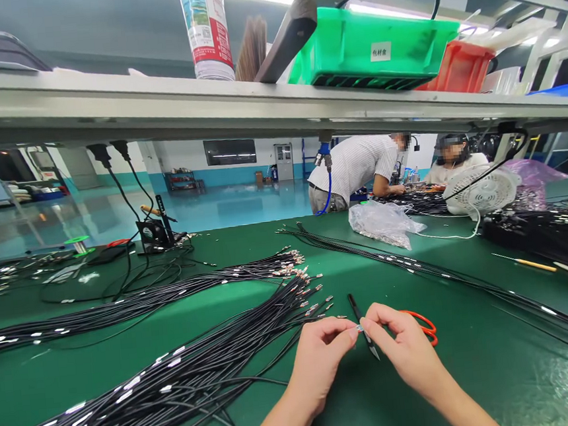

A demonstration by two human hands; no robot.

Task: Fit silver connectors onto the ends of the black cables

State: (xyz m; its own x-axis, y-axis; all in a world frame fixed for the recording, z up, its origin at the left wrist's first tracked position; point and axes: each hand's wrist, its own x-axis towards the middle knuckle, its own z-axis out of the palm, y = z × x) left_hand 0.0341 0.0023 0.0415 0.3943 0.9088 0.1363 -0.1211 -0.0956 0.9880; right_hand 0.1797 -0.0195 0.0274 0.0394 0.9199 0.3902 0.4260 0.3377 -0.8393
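Observation:
My left hand point(319, 359) and my right hand point(405, 345) meet above the green table, fingertips pinched together. Between them is a small shiny cable-end connector point(359, 328); its details are too small to make out. A black cable point(259, 378) runs toward my left wrist, but its end is hidden. Beneath my fingers lies a black-handled craft knife point(354, 305), its pointed blade toward me. Orange-red scissor-like handles point(426, 326) show behind my right hand. To the left, a thick bundle of black cables point(216, 341) spreads out with metal connectors at its ends.
Another cable bundle point(123, 306) lies farther left, and a third point(418, 267) crosses the right side. A plastic bag point(387, 224) and a white fan point(483, 189) stand beyond. A shelf point(154, 98) spans overhead with a green bin point(373, 46). Two people work across the table.

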